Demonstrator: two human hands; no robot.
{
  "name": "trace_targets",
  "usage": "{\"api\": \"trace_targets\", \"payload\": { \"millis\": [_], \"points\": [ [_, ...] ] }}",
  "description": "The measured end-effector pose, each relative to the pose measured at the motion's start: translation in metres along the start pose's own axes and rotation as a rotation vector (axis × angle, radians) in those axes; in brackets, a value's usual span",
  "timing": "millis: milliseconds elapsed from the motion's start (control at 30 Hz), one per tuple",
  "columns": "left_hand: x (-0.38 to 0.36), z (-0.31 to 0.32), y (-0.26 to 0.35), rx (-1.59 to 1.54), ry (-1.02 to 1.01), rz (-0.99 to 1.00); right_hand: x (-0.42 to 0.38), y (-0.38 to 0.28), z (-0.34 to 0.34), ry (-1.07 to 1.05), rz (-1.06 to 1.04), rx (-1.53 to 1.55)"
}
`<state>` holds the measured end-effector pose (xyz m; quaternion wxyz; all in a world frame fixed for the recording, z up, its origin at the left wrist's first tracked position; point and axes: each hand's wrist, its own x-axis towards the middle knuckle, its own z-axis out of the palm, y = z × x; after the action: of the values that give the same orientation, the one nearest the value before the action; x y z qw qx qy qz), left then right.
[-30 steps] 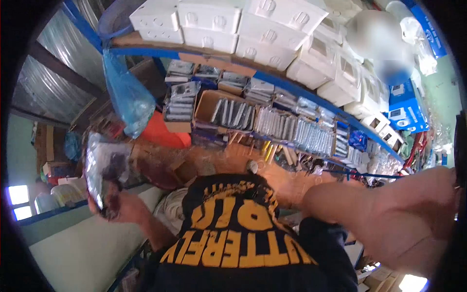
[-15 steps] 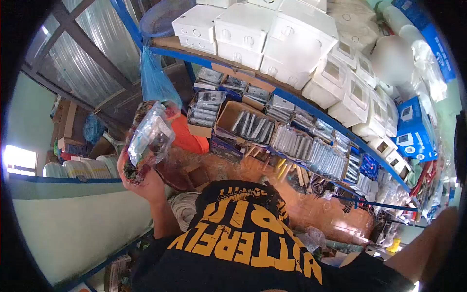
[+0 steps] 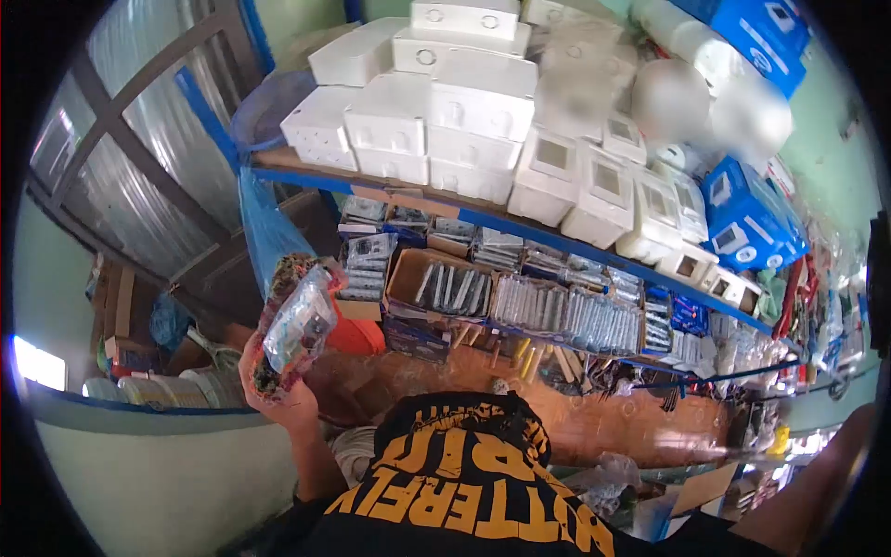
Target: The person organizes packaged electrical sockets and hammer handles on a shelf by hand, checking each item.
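My left hand (image 3: 283, 404) is raised at the left, its fingers wrapped round a multicoloured fuzzy bundle (image 3: 275, 381). A clear plastic-wrapped packet (image 3: 299, 320) lies against that bundle in the same grip. Behind them hang a blue plastic bag (image 3: 264, 218) and something orange-red (image 3: 357, 336). My right arm (image 3: 812, 492) stretches to the right edge, where its hand is out of sight. The black shirt (image 3: 464, 464) with yellow lettering fills the bottom centre.
White boxes (image 3: 385, 116) and blue boxes (image 3: 747, 218) stand on a blue-edged shelf (image 3: 594, 251). Below it are cartons (image 3: 436, 288) of wrapped flat items. Orange-brown floor (image 3: 640, 422) shows underneath. A green partition (image 3: 158, 473) stands at lower left.
The view has turned, so the upper shelf and its boxes sit further left and lower. My left hand appears slightly further right and lower, still holding the bundle and packet.
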<state>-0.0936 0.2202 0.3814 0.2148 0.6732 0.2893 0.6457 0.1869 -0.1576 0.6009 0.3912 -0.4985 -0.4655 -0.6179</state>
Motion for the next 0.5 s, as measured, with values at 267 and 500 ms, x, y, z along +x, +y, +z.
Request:
{"api": "trace_targets", "payload": {
  "millis": [267, 500],
  "points": [
    [-0.012, 0.004, 0.001, -0.004, -0.113, -0.061, 0.046, 0.001, -0.046, 0.013, -0.044, -0.135],
    [-0.008, -0.004, 0.002, -0.073, -0.096, -0.085, 0.068, 0.004, -0.075, 0.019, -0.033, -0.286]
  ]
}}
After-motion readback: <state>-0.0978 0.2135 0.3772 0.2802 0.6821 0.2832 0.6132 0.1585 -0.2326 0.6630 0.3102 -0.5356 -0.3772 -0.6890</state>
